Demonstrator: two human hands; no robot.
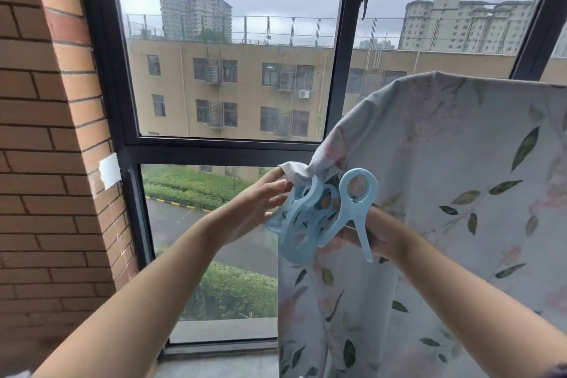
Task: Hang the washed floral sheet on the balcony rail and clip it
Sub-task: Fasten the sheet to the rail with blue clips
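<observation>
Big dark-framed window (346, 70) in front of me, brick wall (46, 132) on my left. The floral sheet (460, 178) hangs draped across the window's right side, and the cloth hides whatever carries it. My right hand (377, 233) is clenched round a bunch of blue clips (310, 218). My left hand (254, 209) has its fingers fairly straight and is touching the clips and the sheet's bunched corner.

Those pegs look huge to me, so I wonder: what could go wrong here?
1. The right hand grips several blue clips bunched together while the left hand touches them; one could slip free and drop.
2. No clip is seen on the floral sheet yet, and its corner is bunched loose, so it might slide down.
</observation>
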